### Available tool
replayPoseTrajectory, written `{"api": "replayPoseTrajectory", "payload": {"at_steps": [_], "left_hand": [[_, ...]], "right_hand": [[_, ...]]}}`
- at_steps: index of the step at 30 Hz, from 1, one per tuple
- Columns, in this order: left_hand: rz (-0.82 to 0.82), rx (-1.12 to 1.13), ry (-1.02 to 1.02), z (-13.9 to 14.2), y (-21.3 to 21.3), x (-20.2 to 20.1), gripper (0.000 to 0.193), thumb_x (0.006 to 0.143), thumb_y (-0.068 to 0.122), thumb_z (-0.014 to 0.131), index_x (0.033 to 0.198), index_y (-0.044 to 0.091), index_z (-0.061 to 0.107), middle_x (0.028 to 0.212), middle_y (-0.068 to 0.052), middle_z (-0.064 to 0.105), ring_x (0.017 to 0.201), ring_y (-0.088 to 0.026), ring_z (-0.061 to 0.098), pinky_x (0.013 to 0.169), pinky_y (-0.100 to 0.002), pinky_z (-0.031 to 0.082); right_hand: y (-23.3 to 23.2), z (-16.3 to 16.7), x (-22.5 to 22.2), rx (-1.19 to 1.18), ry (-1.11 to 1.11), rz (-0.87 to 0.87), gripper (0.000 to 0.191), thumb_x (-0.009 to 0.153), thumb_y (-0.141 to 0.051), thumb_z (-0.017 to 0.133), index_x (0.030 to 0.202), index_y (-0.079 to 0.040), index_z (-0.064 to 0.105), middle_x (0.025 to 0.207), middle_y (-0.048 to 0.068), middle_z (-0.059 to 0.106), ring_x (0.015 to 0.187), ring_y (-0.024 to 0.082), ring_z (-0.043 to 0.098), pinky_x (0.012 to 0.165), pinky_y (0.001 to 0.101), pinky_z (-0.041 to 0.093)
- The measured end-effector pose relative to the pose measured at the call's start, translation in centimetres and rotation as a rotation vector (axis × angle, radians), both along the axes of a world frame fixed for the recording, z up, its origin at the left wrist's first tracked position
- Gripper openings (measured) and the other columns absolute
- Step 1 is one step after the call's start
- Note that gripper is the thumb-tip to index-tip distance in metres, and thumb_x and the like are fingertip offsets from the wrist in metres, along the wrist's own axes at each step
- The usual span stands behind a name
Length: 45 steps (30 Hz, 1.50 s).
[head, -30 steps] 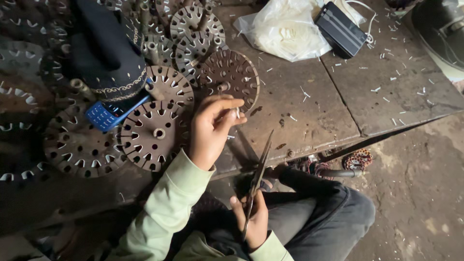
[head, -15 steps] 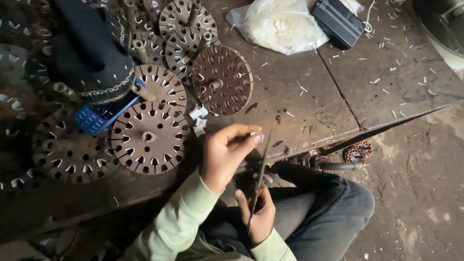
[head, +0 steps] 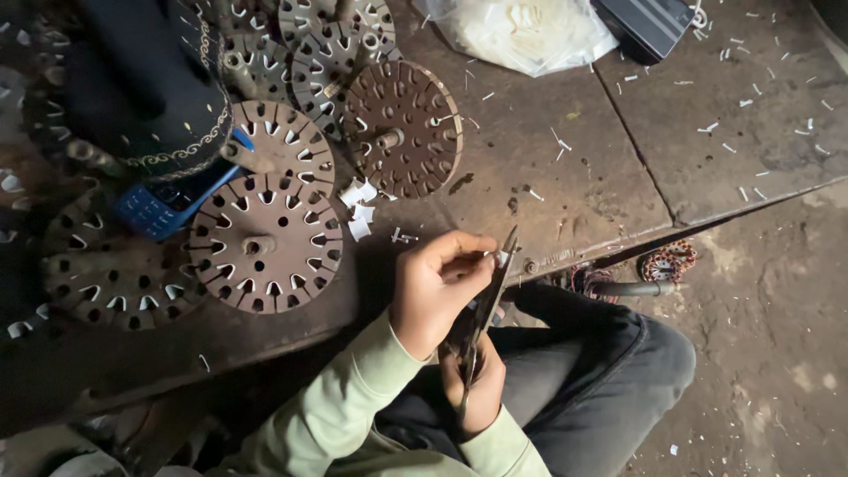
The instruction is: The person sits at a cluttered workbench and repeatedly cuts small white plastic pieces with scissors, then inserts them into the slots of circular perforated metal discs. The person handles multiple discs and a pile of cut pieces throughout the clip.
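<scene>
The slotted discs (head: 265, 252) look like dull, rusty-brown metal with a matt finish. The table (head: 565, 177) is worn, rough and scuffed. The scissors (head: 481, 318) show dark metal. The bag (head: 521, 31) is thin, glossy translucent plastic; the sleeve (head: 340, 406) is soft pale-green cloth.

bench: worn wooden top (head: 565, 177) | floor: bare dirt (head: 777, 336), white scraps | light: dim

Slotted metal discs (head: 265, 252) lie overlapping across the left of the tabletop (head: 565, 185), with a cap (head: 141, 84) on them at far left and a mobile phone (head: 163, 208) just beside its near edge. Behind, at the far edge, a plastic bag (head: 521, 31) lies left of a flat box (head: 649, 25). At the near edge, the left hand (head: 437, 287) is above the right hand (head: 473, 380) — scissors (head: 481, 314) between them, over the lap.
</scene>
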<state>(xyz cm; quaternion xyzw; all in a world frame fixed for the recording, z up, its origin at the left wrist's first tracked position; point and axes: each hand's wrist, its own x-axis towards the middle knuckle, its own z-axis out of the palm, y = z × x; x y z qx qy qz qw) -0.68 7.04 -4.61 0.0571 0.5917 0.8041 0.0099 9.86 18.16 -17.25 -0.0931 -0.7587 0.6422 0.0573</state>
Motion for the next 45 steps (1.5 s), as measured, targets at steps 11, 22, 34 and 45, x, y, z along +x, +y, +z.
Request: {"api": "replayPoseTrajectory", "payload": {"at_steps": [11, 22, 34, 45], "left_hand": [[-0.063, 0.057, -0.068, 0.5, -0.1, 0.6, 0.015, 0.094, -0.004, 0.069, 0.108, -0.010, 0.071, 0.090, -0.010, 0.076, 0.075, -0.013, 0.072, 0.064, -0.027, 0.061], [-0.099, 0.116, -0.072, 0.9, -0.3, 0.1, 0.015, 0.093, -0.002, 0.071, 0.107, -0.008, 0.072, 0.092, -0.007, 0.075, 0.079, -0.009, 0.070, 0.066, -0.028, 0.064], [-0.051, -0.010, 0.052, 0.3, -0.1, 0.3, 0.013, 0.092, -0.004, 0.071, 0.104, -0.008, 0.073, 0.092, -0.007, 0.077, 0.079, -0.011, 0.073, 0.068, -0.026, 0.061], [-0.082, -0.020, 0.048, 1.1, -0.4, 0.5, 0.015, 0.091, -0.005, 0.070, 0.105, -0.007, 0.072, 0.092, -0.008, 0.078, 0.078, -0.011, 0.074, 0.069, -0.026, 0.061]], "right_hand": [[-0.5, 0.9, -0.4, 0.020, 0.013, -0.022, 0.024, 0.084, -0.005, 0.067, 0.107, 0.000, 0.063, 0.074, -0.002, 0.064, 0.063, 0.004, 0.055, 0.057, 0.0225, 0.047], [-0.8, 1.7, -1.0, 0.143, 0.061, -0.043, 0.024, 0.083, -0.004, 0.078, 0.099, 0.002, 0.061, 0.071, 0.002, 0.059, 0.064, 0.009, 0.053, 0.059, 0.0239, 0.048], [-0.3, 0.4, -0.6, 0.131, 0.077, -0.073, 0.021, 0.082, -0.001, 0.065, 0.103, 0.000, 0.066, 0.070, -0.002, 0.060, 0.061, 0.005, 0.052, 0.055, 0.0213, 0.046], [-0.8, 0.9, -1.0, 0.051, 0.153, -0.029, 0.040, 0.082, -0.003, 0.074, 0.118, -0.001, 0.056, 0.086, 0.000, 0.061, 0.075, 0.006, 0.057, 0.067, 0.0209, 0.049]]}}
